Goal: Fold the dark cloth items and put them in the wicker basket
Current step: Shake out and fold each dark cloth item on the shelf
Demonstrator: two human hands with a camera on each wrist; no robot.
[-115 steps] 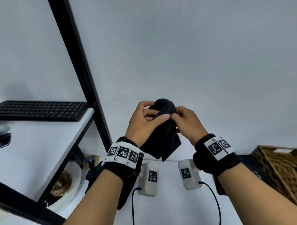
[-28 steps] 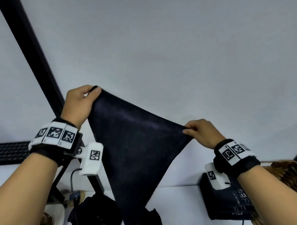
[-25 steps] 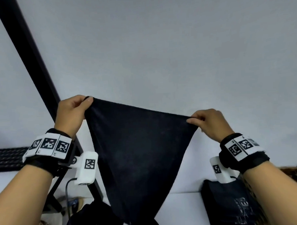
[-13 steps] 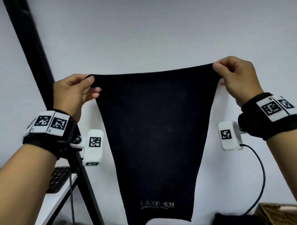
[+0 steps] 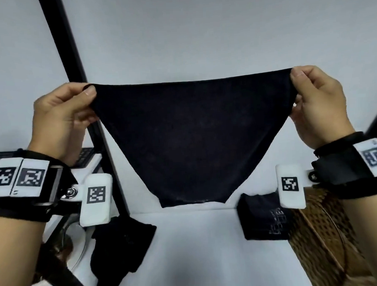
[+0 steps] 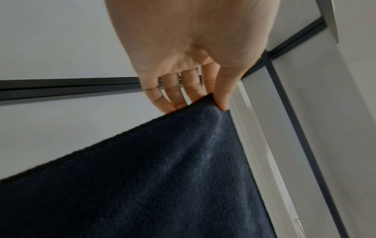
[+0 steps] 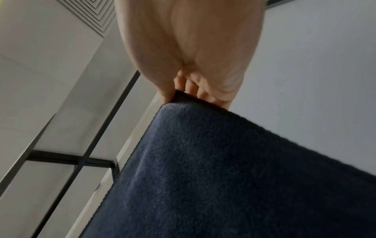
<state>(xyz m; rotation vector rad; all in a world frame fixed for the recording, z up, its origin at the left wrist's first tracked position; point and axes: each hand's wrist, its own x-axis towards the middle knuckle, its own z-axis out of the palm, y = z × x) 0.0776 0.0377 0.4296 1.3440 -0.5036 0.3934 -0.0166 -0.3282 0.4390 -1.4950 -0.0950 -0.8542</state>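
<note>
The left hand (image 5: 62, 118) is pinching the upper left corner of the dark cloth (image 5: 194, 138) between thumb and curled fingers, and the right hand (image 5: 321, 103) is pinching the upper right corner the same way, so the cloth is hanging spread out in the air between them, its top edge sagging slightly and its sides narrowing towards the lower edge. That lower edge is hanging above the far part of the white surface (image 5: 198, 250) (whether it is touching cannot be told). In the left wrist view the thumb is pressing the cloth corner (image 6: 211, 104) against the fingers (image 6: 175, 96); the right wrist view is showing the same pinch on the other corner (image 7: 177, 99). A crumpled dark cloth item (image 5: 121, 251) is lying on the surface at the left, below the left wrist. A folded dark item (image 5: 262, 217) is lying at the right, just beside the wicker basket (image 5: 321, 240), which is sitting at the right edge under the right wrist
</note>
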